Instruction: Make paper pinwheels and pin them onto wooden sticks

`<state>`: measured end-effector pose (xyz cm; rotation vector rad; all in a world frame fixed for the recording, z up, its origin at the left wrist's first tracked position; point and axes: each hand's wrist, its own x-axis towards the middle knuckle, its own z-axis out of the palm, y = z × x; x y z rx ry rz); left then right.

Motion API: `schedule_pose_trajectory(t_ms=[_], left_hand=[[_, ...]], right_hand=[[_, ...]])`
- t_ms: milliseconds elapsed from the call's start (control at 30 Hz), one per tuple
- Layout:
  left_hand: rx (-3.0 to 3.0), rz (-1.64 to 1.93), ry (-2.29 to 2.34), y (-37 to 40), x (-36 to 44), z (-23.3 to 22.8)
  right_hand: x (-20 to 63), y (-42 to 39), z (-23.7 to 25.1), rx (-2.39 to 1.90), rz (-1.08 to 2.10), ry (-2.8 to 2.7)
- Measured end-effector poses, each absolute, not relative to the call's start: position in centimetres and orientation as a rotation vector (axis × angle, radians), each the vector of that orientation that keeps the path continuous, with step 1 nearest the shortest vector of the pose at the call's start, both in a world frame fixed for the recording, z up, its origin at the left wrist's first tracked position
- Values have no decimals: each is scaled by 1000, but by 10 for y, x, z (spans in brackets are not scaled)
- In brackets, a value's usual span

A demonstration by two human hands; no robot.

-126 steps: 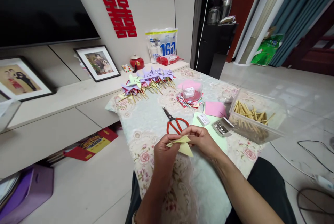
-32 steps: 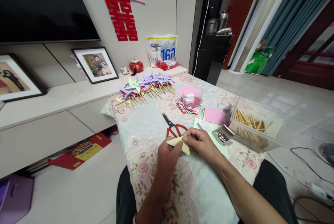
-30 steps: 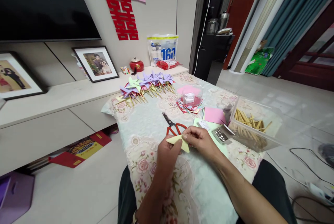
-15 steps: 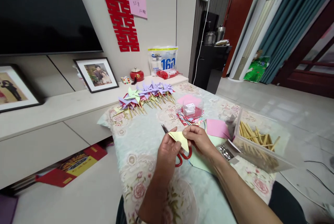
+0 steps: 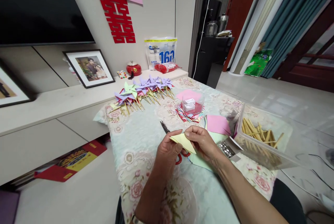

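Both hands pinch one folded yellow paper piece [image 5: 183, 141] above the tabletop [image 5: 148, 126]. Left hand [image 5: 167, 151] grips its left end, right hand [image 5: 202, 142] the upper right edge; fingers pressed together on the paper. Long axis runs left-right, dipping right. Red scissors [image 5: 180, 156] lie directly beneath, nearer the left hand.

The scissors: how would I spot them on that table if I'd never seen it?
Start at the flowered tablecloth and find the two hands holding a yellow paper. The scissors lie just under them, dark blades pointing away. They alone have red handles.
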<state>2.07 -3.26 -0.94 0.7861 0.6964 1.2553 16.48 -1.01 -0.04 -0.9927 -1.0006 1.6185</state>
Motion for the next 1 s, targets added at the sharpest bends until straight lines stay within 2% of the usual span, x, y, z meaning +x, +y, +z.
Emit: schedule_pose_trajectory(t_ms=[233,433,767,1000], left_hand=[[774,1298,877,-31,27,-24],[790,1371,1040,-28,25,-25],[727,1504,1017,-26,15,-23],[330,1594,641,-17,-6,-16]], right_hand=[[162,-12,1,-1133,1248,-1177],[157,-17,-4,-1167,1129,-1361],[156,-20,-6,-1201,1038,-1547],[130,-34,-9,-1467,449,-2221]])
